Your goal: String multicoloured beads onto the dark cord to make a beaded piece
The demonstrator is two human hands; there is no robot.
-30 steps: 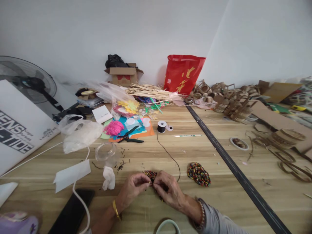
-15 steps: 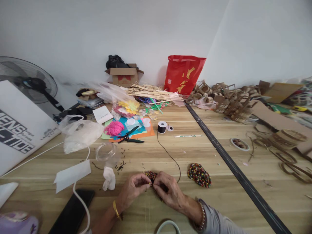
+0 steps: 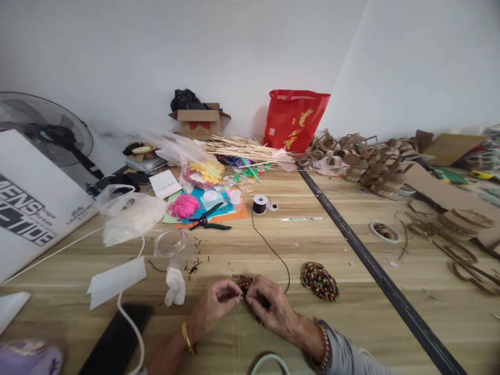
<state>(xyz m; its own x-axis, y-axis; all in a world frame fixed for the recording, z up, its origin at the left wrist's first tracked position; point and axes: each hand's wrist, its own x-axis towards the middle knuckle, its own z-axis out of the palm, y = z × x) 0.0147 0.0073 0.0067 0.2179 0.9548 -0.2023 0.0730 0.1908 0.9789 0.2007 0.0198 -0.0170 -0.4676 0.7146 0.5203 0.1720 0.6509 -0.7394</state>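
Observation:
My left hand [image 3: 219,301] and my right hand [image 3: 270,306] meet near the front of the table, thumbs and forefingers pinched close together. What the left fingertips pinch is too small to make out. The right hand is closed on a string of beads [image 3: 242,282], small and many-coloured, that shows between and behind both hands; part of it is hidden under the right fingers. A thin black cord [image 3: 275,253] runs from a white-flanged spool [image 3: 260,204] toward the right hand. To the right lies a coiled pile of coloured beads [image 3: 319,282], touched by neither hand.
Black-handled pliers [image 3: 207,221] lie on coloured paper beside pink yarn [image 3: 183,206]. A clear jar [image 3: 171,245], crumpled tissue [image 3: 174,286] and short dark scraps are left of my hands. A tape roll [image 3: 269,359] sits in front. A black strip [image 3: 351,242] crosses the table.

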